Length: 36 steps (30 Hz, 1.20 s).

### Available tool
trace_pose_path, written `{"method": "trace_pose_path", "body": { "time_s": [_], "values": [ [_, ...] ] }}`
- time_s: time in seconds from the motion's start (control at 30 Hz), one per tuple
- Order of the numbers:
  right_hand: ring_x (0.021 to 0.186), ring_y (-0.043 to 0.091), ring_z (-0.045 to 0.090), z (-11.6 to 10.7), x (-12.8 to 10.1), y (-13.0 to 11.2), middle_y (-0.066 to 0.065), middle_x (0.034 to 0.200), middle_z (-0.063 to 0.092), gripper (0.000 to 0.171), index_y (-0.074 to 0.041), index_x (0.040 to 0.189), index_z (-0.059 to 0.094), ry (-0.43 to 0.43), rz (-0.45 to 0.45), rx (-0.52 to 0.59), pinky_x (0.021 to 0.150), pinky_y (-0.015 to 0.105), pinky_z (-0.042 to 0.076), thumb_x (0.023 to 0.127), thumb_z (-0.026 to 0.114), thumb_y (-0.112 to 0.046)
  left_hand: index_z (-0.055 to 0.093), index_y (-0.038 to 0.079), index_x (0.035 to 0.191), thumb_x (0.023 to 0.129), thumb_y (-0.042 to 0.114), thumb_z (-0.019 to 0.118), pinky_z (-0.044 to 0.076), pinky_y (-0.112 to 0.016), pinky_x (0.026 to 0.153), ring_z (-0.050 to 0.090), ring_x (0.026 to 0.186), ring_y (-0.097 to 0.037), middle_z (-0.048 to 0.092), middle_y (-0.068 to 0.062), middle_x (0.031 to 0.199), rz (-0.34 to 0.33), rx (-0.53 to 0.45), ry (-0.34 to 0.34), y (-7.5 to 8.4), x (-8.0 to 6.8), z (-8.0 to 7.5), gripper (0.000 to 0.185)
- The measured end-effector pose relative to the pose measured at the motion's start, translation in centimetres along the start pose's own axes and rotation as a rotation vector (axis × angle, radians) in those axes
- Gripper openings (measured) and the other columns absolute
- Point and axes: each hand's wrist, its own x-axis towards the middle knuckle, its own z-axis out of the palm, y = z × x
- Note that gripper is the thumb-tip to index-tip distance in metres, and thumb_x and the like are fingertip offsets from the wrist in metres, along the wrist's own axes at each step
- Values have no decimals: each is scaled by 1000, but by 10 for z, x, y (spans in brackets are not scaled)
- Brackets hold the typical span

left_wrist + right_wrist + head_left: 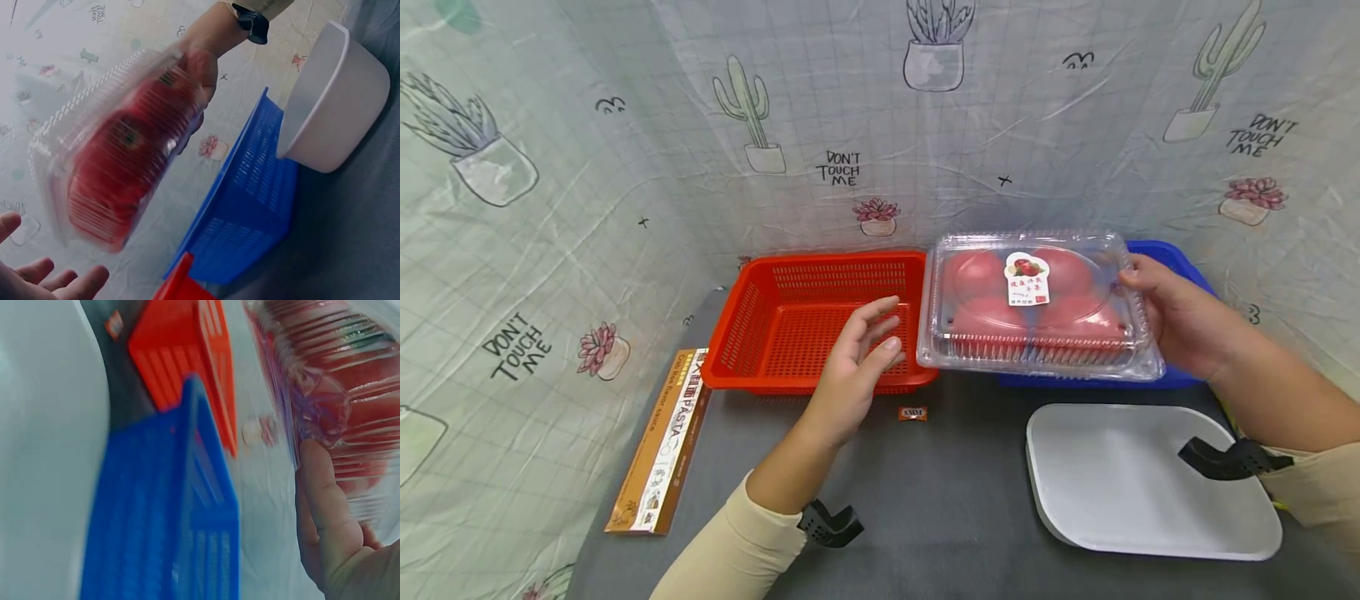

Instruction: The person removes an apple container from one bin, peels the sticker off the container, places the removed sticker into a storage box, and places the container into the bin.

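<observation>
The right hand (1180, 321) grips one clear box (1037, 304) of four tomatoes; the left hand (857, 362) is open beside it, fingers relaxed.

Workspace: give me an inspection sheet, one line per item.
Surface: dark grey table.
Job's things: clear clamshell of tomatoes, held above the blue basket; red basket to its left.
Clutter: white tray, pasta box, small orange packet.
Hands: right hand grips the clamshell's right edge; left hand open beside it, not touching.
Cables: nothing seen.
Surroundings: cactus-print sheet behind and at the sides.
</observation>
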Motion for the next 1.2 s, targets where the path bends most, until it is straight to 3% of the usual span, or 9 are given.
{"method": "trace_pose_path", "body": {
  "time_s": [0.2,0.57,0.87,1.0,1.2],
  "values": [
    [100,21,77,28,-8,22,3,119,74,45,-22,151,32,-8,18,-81,81,41,64,111,46,-36,40,8,161,108,12,54,53,-48,108,43,150,-33,38,-9,166,-41,-11,-32,3,-19,-15,54],
    [113,22,72,84,-11,62,4,133,66,52,-22,156,28,68,44,-111,91,41,62,109,48,-34,40,9,161,107,8,53,55,-37,104,47,146,-34,44,-11,161,-97,-23,12,2,-57,-44,55],
    [106,26,73,135,-2,94,7,125,67,59,-14,158,29,62,113,-90,88,46,62,105,53,-25,37,3,162,110,1,44,53,-31,107,49,144,-25,45,-13,159,-50,-65,138,-8,-104,-72,52],
    [103,28,74,156,4,110,11,121,68,67,-12,160,25,28,170,-74,85,49,63,103,57,-25,31,1,164,109,-3,36,47,-28,113,43,150,-22,45,-12,160,11,-82,151,-12,-127,-87,55],
    [109,32,70,179,7,129,16,127,63,72,-13,161,27,2,195,-57,83,53,62,100,63,-27,29,-1,165,108,-5,31,42,-25,116,37,154,-17,43,-12,162,-10,-87,160,-16,-153,-109,57]
  ]
}}
